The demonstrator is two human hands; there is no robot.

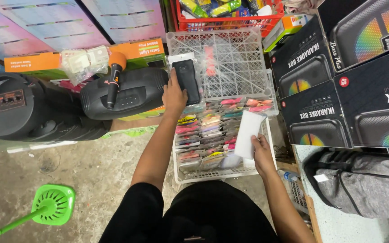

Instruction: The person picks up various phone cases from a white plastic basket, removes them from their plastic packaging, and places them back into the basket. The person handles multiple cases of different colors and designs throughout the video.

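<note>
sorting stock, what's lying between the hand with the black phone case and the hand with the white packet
In the head view, rows of small colourful packets in the white basket lie between left hand and right hand.

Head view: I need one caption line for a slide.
Left hand holds a black phone case, right hand a white packet, over a white basket.

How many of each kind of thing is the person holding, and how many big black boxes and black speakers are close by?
Black phone case in left hand: 1
Flat white packet in right hand: 1
Big black boxes, stacked on the right: 4
Black speakers, on the left: 2
Total: 8
</note>
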